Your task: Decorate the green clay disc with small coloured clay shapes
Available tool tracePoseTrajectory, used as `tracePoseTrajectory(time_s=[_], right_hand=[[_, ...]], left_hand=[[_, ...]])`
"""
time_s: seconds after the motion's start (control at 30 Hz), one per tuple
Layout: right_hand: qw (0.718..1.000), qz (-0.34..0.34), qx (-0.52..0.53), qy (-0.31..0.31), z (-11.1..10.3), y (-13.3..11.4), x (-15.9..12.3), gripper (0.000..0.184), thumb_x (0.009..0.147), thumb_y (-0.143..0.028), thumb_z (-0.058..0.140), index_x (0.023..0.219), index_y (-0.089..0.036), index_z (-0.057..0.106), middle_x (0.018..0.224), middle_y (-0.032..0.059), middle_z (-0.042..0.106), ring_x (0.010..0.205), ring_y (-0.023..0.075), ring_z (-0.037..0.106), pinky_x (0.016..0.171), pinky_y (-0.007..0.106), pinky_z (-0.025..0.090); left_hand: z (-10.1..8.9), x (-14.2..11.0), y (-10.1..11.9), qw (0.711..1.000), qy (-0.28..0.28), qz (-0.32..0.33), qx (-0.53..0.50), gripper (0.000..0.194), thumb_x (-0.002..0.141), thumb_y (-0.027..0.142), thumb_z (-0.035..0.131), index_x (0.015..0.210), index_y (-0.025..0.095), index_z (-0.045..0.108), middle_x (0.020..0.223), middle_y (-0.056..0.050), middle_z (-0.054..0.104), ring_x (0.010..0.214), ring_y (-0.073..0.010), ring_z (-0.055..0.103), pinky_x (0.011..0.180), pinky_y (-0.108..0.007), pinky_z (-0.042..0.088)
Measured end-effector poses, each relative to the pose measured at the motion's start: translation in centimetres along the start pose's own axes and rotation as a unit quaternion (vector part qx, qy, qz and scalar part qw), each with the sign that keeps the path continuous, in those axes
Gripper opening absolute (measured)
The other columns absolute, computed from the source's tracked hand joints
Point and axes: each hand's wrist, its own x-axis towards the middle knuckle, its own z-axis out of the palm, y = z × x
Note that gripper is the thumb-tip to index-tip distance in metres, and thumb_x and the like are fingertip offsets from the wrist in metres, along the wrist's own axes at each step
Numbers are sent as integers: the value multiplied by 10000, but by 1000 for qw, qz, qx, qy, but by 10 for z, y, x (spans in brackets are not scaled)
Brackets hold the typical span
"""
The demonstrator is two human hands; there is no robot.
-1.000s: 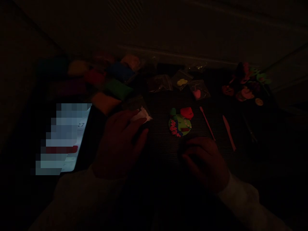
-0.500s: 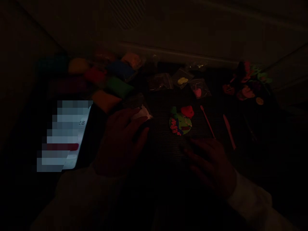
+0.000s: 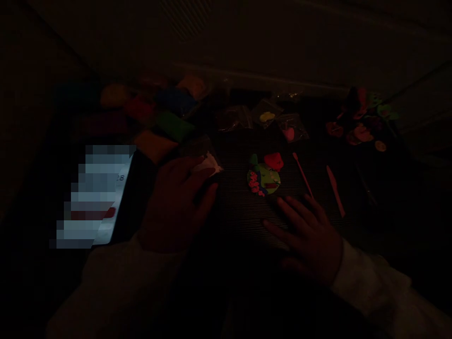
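Note:
In dim light, my left hand (image 3: 178, 200) rests with its fingers extended over a clear bag of white clay (image 3: 207, 164), touching it. My right hand (image 3: 307, 233) has its fingers spread low over the dark ridged table, holding nothing. Just beyond its fingertips lies a round green clay piece (image 3: 271, 177) with pink bits and a blue strip on it. A red clay lump (image 3: 274, 161) and a small dark green lump (image 3: 253, 161) sit at its far edge. A thin pink modelling tool (image 3: 302, 174) and a pink plastic knife (image 3: 334, 190) lie to the right.
A lit phone (image 3: 106, 197), its screen blurred out, lies left of my left hand. Behind are several coloured clay packs (image 3: 174, 126), a bag with yellow clay (image 3: 267, 116) and a bag with pink clay (image 3: 288, 133). Small clay figures (image 3: 362, 133) are grouped at the far right.
My right hand has spread its fingers and lies flatter, its fingertips slightly nearer the green clay piece. My left hand stays on the white clay bag.

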Motion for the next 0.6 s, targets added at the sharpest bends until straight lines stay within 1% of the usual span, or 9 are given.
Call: tracePoseTrajectory(time_s=[0.1, 0.23, 0.37, 0.43, 0.53, 0.6], right_hand=[[1000, 5, 3, 11, 1, 1, 0, 676, 693, -618, 422, 1277, -303, 293, 1376, 137, 208, 1235, 327, 229, 945, 600, 162], [999, -4, 16, 42, 5, -1, 0, 656, 671, -622, 451, 1246, -325, 343, 1362, 116, 255, 1219, 318, 266, 945, 604, 155], [1000, 9, 6, 24, 3, 0, 1, 667, 685, -618, 435, 1262, -303, 325, 1371, 144, 217, 1230, 326, 241, 944, 600, 157], [1000, 1, 8, 19, 2, 1, 1, 665, 692, -617, 425, 1267, -301, 316, 1371, 145, 216, 1231, 323, 240, 946, 599, 156], [999, -10, 15, 31, 2, 1, 1, 648, 686, -623, 426, 1251, -318, 338, 1365, 128, 242, 1224, 312, 260, 949, 598, 151], [999, -1, 14, 32, 2, 1, 2, 654, 683, -621, 434, 1251, -309, 342, 1367, 134, 233, 1224, 317, 257, 947, 596, 155]], left_hand=[[0, 0, -1, 1000, -3, 0, 4, 316, 744, 261, 509, 1055, 213, 482, 1140, -62, 494, 1084, -221, 433, 920, -405, 373], [0, 1, -1, 1000, -4, 2, 4, 314, 748, 265, 504, 1058, 233, 471, 1146, -48, 489, 1079, -219, 436, 907, -408, 383], [1, 0, -1, 1000, -13, -3, 4, 319, 747, 256, 504, 1062, 211, 478, 1151, -67, 491, 1091, -221, 427, 931, -402, 367], [1, 0, -1, 1000, -10, 1, 1, 317, 745, 251, 507, 1057, 199, 488, 1149, -77, 494, 1092, -223, 426, 941, -394, 360], [1, 1, -1, 1000, -6, 5, 2, 314, 744, 246, 510, 1052, 188, 497, 1132, -84, 503, 1081, -222, 435, 938, -388, 365], [1, 1, -1, 1000, -6, 3, 2, 315, 745, 246, 510, 1054, 188, 494, 1133, -84, 504, 1082, -221, 434, 936, -386, 368]])
